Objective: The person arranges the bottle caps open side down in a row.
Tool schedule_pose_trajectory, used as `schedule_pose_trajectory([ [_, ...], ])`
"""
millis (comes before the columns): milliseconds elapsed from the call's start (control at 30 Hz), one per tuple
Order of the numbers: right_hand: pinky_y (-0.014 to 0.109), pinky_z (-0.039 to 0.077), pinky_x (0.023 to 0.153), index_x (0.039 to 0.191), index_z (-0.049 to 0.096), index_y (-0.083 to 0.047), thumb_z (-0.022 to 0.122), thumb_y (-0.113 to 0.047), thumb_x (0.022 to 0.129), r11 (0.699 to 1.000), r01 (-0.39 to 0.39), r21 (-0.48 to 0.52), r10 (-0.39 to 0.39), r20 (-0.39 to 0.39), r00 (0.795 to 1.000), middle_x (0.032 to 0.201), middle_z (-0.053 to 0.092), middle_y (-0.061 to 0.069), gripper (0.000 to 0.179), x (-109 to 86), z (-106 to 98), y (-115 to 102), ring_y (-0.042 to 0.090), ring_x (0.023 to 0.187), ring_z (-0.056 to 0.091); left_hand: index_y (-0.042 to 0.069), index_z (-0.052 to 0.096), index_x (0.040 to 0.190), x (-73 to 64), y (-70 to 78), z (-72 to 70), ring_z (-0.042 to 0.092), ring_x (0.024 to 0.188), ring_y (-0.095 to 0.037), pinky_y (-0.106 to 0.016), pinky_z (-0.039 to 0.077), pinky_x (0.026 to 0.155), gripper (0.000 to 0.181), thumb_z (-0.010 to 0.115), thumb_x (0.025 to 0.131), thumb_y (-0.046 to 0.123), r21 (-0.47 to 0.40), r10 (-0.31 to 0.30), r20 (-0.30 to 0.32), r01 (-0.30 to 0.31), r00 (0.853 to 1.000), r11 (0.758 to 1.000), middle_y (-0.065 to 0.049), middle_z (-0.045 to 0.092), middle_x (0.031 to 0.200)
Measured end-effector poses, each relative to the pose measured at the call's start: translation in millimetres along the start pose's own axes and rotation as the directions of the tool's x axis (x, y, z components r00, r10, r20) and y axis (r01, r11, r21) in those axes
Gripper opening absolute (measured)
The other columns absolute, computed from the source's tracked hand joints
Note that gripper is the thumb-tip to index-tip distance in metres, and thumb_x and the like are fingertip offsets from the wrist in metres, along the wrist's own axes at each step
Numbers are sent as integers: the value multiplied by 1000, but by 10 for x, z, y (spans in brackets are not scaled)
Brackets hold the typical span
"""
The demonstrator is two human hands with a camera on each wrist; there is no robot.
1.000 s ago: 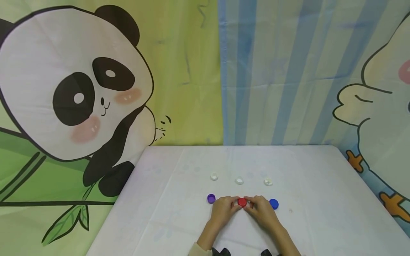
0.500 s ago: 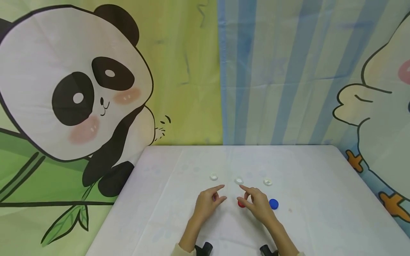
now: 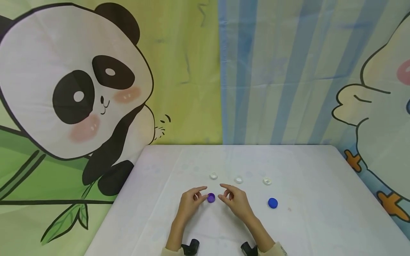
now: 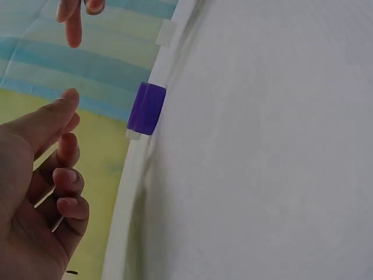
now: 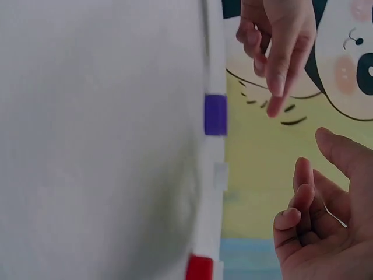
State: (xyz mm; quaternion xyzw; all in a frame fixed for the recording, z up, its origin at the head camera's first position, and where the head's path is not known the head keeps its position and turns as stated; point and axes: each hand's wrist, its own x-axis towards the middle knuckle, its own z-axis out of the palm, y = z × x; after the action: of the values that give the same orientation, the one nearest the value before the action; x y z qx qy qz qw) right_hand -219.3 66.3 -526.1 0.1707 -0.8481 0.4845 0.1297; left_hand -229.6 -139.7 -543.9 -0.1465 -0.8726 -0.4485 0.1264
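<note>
A purple bottle cap (image 3: 211,198) lies on the white table between my two hands, its hollow side up. My left hand (image 3: 189,203) hovers to its left, thumb and forefinger spread apart; from the head the thumb tip overlaps the cap's edge, but the left wrist view shows a gap to the cap (image 4: 147,108). On the other side my right hand (image 3: 238,204) also hovers with thumb and forefinger apart, holding nothing. A red cap (image 5: 200,268) shows at the bottom of the right wrist view; in the head view the right hand hides it.
A blue cap (image 3: 273,203) lies right of the right hand. Farther back stand three whitish caps or rings in a row: the left one (image 3: 213,176), the middle one (image 3: 238,180) and the right one (image 3: 267,181). Printed curtains hang behind the table (image 3: 304,167).
Both hands have let go of the red cap and moved left, to either side of the purple cap. The caps appear to lie where they were.
</note>
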Motion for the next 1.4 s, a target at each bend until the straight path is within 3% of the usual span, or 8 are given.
schedule_pose_trajectory([
  [167,17,38,47,111,63,-11,69,-24,79,999,-17,37,15,52,999,68,56,-9,36,-15,193,31,2,55,45,12,65,108,-22,-83,9,47,56,-5,-20,41,48,33,68,78,26,-33,-51,72,54,996,998,8,55,66],
  [367,19,42,54,114,60,-6,69,-20,79,998,-52,39,48,90,995,73,59,-3,39,-23,335,112,7,62,50,14,65,108,-40,-161,42,47,56,-3,-20,41,51,34,69,78,27,-18,-40,97,42,995,999,9,55,65],
  [533,18,42,56,111,62,-7,71,-19,76,997,-69,-15,70,67,995,75,56,-3,38,-51,439,227,4,64,48,15,65,110,-48,-216,80,45,55,-1,-18,39,52,35,69,78,27,56,-17,121,11,993,998,10,54,65],
  [767,17,39,53,107,65,-8,71,-16,75,997,-62,-55,64,47,997,73,55,-5,33,-57,505,263,1,60,44,17,67,107,-57,-226,109,40,52,0,-18,35,48,34,69,76,31,167,18,98,-35,995,985,11,53,65],
  [1000,18,40,52,102,65,-8,71,-15,76,998,-55,-7,56,40,998,68,53,-8,28,-62,514,261,2,59,45,20,67,105,-64,-218,126,43,53,0,-18,37,49,32,68,77,34,132,-27,111,12,993,991,13,53,63],
  [1267,19,43,52,102,65,-14,69,-19,78,999,-47,23,45,65,997,70,55,-8,25,-27,352,139,4,61,49,20,67,105,-42,-113,79,45,56,-1,-18,40,50,31,66,77,33,32,28,84,-31,996,999,10,55,66],
  [1400,18,41,52,102,65,-16,70,-22,77,1000,18,11,-18,32,999,71,55,-9,27,6,185,25,4,60,48,21,67,104,1,41,33,45,57,0,-18,40,50,29,66,78,34,1,93,46,-93,995,996,12,53,66],
])
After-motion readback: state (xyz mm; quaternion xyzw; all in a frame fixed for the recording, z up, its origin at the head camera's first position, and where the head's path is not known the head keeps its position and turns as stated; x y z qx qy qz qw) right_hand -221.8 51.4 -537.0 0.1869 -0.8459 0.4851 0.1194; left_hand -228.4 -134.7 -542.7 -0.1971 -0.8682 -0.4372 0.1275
